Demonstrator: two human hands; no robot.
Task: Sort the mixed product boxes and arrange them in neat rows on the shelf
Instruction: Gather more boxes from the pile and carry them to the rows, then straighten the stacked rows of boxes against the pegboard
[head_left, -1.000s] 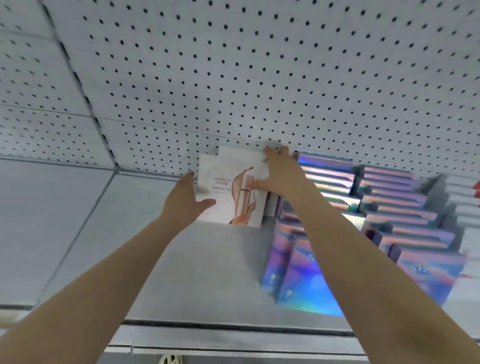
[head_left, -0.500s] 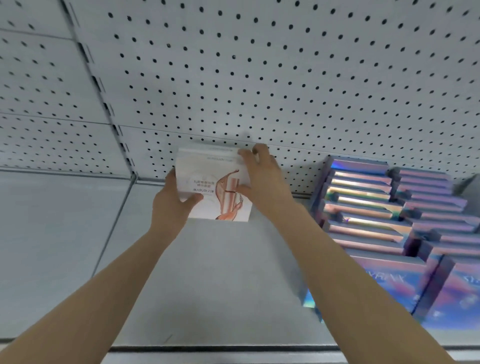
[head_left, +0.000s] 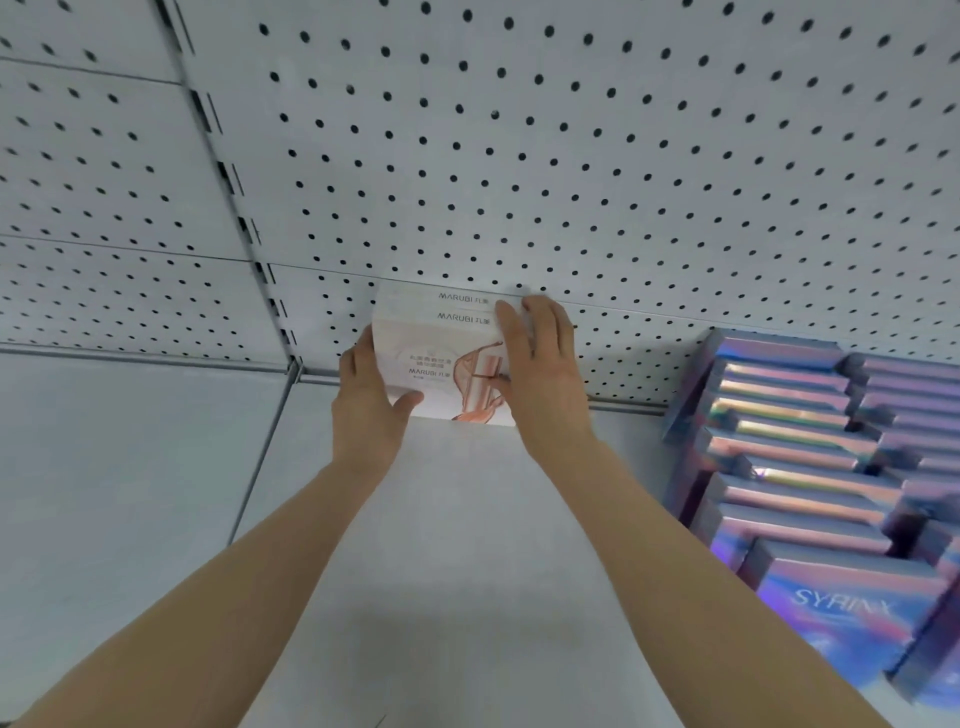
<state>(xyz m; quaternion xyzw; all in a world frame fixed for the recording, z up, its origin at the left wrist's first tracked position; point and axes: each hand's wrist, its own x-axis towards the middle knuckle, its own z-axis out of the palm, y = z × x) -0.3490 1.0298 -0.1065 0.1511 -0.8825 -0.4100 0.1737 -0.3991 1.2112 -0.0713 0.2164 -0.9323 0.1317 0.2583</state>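
Two white MARUBI boxes (head_left: 441, 353) stand upright, one behind the other, at the back of the grey shelf (head_left: 467, 545) against the pegboard. My left hand (head_left: 366, 410) grips their left side, thumb across the front face. My right hand (head_left: 540, 379) holds the right side, fingers curled over the top edge and thumb on the front. Rows of iridescent purple SYRINX boxes (head_left: 795, 457) fill the right end of the shelf, apart from the white boxes.
A white pegboard (head_left: 519, 156) forms the back wall, with a slotted upright (head_left: 228, 176) running down on the left. A seam (head_left: 265, 457) divides this shelf from the bare grey shelf on the left. Bare shelf lies between the white boxes and the purple rows.
Both hands have carried the white boxes leftward along the back wall, away from the purple rows. A gap has opened between the two kinds of box.
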